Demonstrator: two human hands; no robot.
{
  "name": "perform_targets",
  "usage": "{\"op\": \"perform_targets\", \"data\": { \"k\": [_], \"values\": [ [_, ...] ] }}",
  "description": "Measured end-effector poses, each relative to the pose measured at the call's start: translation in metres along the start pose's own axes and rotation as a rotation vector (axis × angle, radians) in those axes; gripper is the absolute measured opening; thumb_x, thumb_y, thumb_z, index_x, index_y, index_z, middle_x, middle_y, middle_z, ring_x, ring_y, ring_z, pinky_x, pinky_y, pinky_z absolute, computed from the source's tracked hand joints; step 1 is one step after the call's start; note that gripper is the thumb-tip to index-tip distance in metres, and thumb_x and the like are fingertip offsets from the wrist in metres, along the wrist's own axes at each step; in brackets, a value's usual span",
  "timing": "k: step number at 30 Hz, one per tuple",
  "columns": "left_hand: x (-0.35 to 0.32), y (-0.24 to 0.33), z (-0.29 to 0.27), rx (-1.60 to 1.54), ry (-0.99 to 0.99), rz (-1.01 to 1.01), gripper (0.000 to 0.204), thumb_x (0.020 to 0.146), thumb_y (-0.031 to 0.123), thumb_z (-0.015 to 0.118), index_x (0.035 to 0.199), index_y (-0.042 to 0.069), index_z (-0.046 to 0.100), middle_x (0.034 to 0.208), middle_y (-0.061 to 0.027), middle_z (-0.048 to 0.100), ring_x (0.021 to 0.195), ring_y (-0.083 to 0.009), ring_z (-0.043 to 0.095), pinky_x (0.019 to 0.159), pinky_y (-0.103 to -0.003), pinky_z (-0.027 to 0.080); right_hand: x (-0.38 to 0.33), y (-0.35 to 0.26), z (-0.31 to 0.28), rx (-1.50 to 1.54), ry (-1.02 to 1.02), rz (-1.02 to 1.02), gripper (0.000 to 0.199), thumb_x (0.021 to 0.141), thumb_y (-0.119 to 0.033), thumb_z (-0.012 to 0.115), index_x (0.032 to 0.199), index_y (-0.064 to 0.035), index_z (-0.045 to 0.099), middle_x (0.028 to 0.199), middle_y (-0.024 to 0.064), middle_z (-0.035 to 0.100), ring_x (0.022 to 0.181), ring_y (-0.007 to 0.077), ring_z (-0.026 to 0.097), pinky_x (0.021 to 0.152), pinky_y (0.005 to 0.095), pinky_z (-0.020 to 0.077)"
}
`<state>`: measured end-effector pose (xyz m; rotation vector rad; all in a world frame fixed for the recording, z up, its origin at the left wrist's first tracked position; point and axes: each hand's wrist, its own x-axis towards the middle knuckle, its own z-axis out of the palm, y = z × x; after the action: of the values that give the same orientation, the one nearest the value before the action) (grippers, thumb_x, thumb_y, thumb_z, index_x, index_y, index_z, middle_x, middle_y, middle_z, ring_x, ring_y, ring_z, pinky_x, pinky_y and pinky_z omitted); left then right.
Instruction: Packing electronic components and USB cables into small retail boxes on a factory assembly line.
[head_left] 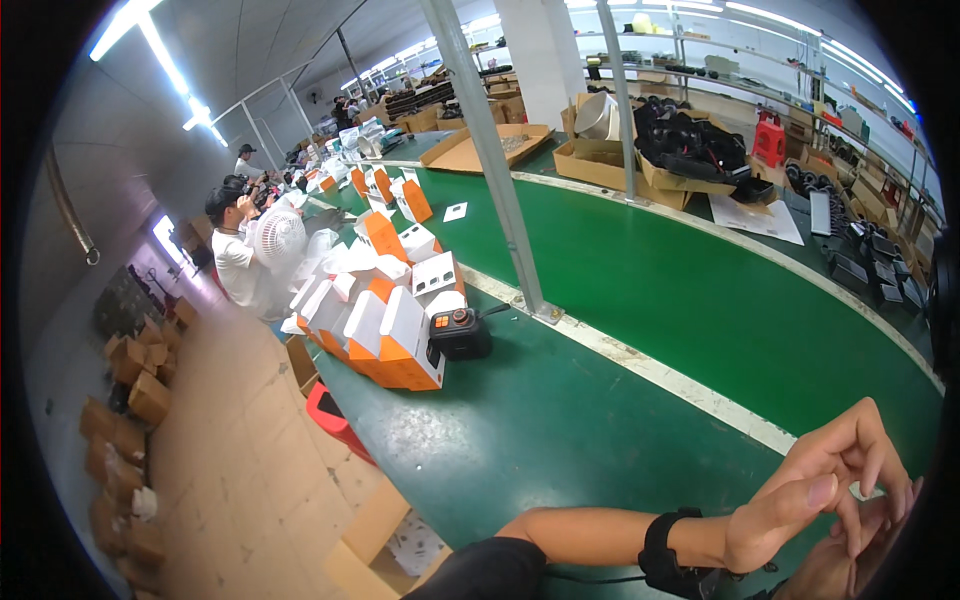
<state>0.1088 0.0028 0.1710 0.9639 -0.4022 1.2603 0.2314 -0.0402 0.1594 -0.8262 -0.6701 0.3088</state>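
Note:
At the lower right, my left hand [800,490] is raised over the green workbench [450,470], its fingers loosely bent and apart. A black strap [665,550] wraps its wrist, with a dark cable trailing from it. My right hand [868,548] is partly cut off by the dark rim, close against the left fingertips. Its fingers are mostly hidden. No held object shows in either hand. Further off on the bench, a small black boxy device [460,335] with orange buttons stands beside several open orange-and-white cartons [412,365].
A green conveyor belt [640,270] with pale edging runs alongside the bench. A metal post [490,160] rises from that edging. Across the belt are cardboard boxes of black items [690,145] and a red stool [768,138]. Co-workers [240,250] work far left. A red seat [335,420] touches the bench edge.

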Motion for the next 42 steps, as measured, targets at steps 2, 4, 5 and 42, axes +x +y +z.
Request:
{"op": "perform_targets", "data": {
  "k": [2, 4, 5, 42],
  "values": [
    [0.000, -0.001, 0.000, -0.009, -0.003, -0.009, 0.058, 0.096, 0.064, 0.054, 0.104, 0.007, 0.043, 0.109, -0.0183, 0.065, 0.106, -0.0191, 0.065, 0.066, -0.026, 0.060, 0.000, 0.001, 0.001, -0.003, -0.020, -0.014, 0.016, 0.096, -0.021, 0.069, 0.108, -0.0149, 0.059, 0.095, -0.0092, 0.061, 0.084, 0.0001, 0.054, 0.073, 0.0148, 0.0418],
    [-0.001, -0.002, 0.000, -0.012, 0.007, -0.007, 0.059, 0.096, 0.064, 0.054, 0.104, 0.007, 0.043, 0.110, -0.0199, 0.066, 0.107, -0.0196, 0.066, 0.066, -0.026, 0.060, 0.001, 0.002, -0.001, 0.000, -0.040, -0.025, 0.016, 0.097, -0.021, 0.067, 0.109, -0.0143, 0.059, 0.097, -0.0085, 0.061, 0.084, 0.0001, 0.055, 0.074, 0.0148, 0.0417],
    [-0.001, -0.002, 0.001, -0.011, 0.005, -0.007, 0.059, 0.096, 0.064, 0.054, 0.104, 0.007, 0.043, 0.110, -0.0199, 0.066, 0.107, -0.0196, 0.066, 0.066, -0.026, 0.060, 0.002, 0.003, -0.005, -0.006, -0.092, -0.032, 0.016, 0.098, -0.021, 0.066, 0.110, -0.0136, 0.059, 0.097, -0.0079, 0.062, 0.084, 0.0003, 0.055, 0.072, 0.0136, 0.0415],
    [-0.003, -0.005, 0.006, -0.051, -0.011, -0.048, 0.060, 0.095, 0.063, 0.059, 0.107, 0.005, 0.046, 0.109, -0.0185, 0.062, 0.108, -0.0242, 0.066, 0.082, -0.034, 0.063, 0.005, -0.008, -0.002, -0.220, -0.275, -0.159, 0.024, 0.114, -0.022, 0.044, 0.095, -0.0113, 0.052, 0.080, -0.0036, 0.050, 0.071, 0.0068, 0.048, 0.057, 0.0186, 0.0387]
  ]
}}
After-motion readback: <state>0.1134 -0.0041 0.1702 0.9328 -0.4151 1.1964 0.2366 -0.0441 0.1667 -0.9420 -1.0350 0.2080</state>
